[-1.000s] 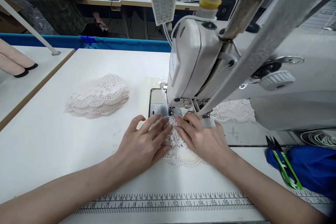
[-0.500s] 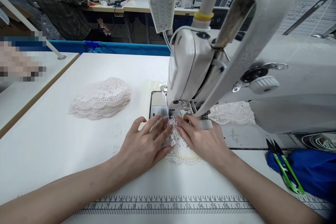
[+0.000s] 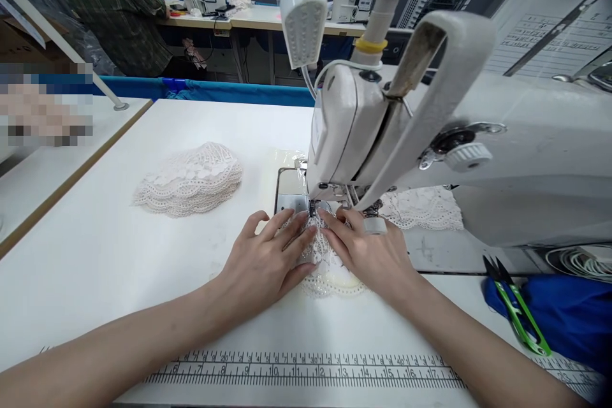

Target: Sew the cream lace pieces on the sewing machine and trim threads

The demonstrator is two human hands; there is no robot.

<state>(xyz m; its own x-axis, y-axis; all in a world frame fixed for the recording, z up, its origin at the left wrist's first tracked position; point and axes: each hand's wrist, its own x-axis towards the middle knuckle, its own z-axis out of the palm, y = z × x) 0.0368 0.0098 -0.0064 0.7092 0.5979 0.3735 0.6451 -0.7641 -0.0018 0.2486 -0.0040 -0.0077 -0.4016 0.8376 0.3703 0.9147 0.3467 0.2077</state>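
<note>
A piece of cream-white scalloped lace (image 3: 329,274) lies under the presser foot (image 3: 312,207) of a white sewing machine (image 3: 344,127). My left hand (image 3: 270,258) rests flat on its left side, fingers spread, with the fingertips close to the foot. On the other side my right hand (image 3: 370,245) lies over the lace, fingers stretched toward the foot and fingertips pressing down. Both hands are open. Part of the lace is hidden beneath them. Under the machine arm, behind my right hand, is another strip of lace (image 3: 423,207).
Stacked lace pieces (image 3: 191,178) sit on the white table (image 3: 95,255) to the left. Green-handled thread snips (image 3: 519,309) lie on blue cloth (image 3: 574,312) at the right. A printed ruler (image 3: 306,370) runs along the front edge. Beyond, a person in a plaid shirt (image 3: 109,6) is near another machine.
The camera view has shifted slightly, so the machine and background sit a little differently. Both hands stay in nearly the same place on the lace.
</note>
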